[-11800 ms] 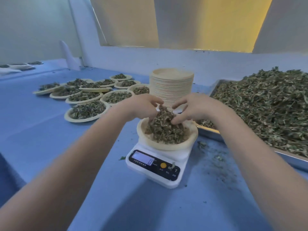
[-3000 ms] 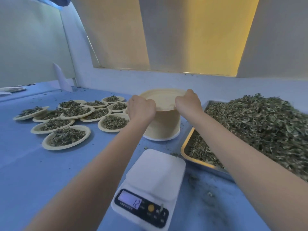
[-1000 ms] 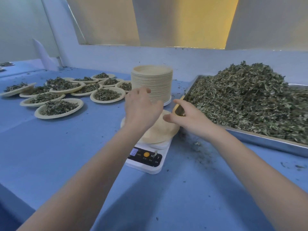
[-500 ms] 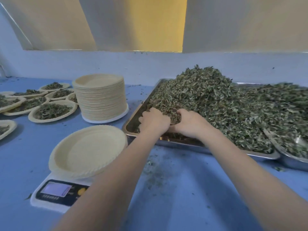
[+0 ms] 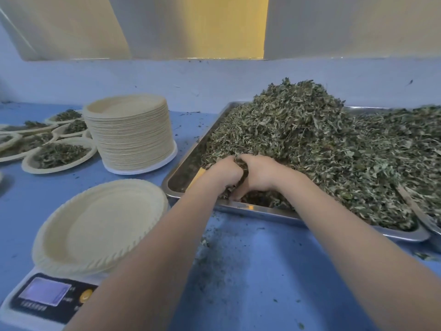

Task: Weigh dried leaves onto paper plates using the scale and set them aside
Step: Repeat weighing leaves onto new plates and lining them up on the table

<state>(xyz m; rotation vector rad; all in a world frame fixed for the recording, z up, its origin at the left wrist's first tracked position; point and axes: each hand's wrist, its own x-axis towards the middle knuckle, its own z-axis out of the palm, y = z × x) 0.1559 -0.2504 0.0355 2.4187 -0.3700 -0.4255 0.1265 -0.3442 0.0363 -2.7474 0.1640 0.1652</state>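
Note:
An empty paper plate (image 5: 100, 225) sits on the white digital scale (image 5: 47, 297) at the lower left. A large heap of dried leaves (image 5: 310, 144) fills a steel tray (image 5: 262, 211) on the right. My left hand (image 5: 224, 173) and my right hand (image 5: 260, 173) are side by side at the near left foot of the heap. Their fingers curl around a clump of dried leaves between them. The fingertips are buried in the leaves.
A tall stack of paper plates (image 5: 130, 130) stands behind the scale. Several filled plates (image 5: 58, 154) lie at the far left. Leaf crumbs (image 5: 222, 254) are scattered on the blue table in front of the tray. A second tray (image 5: 429, 223) edges in at the right.
After the empty plate went onto the scale, both hands reached into the tray. Since half a second ago they have closed together on a clump of leaves and drawn slightly nearer.

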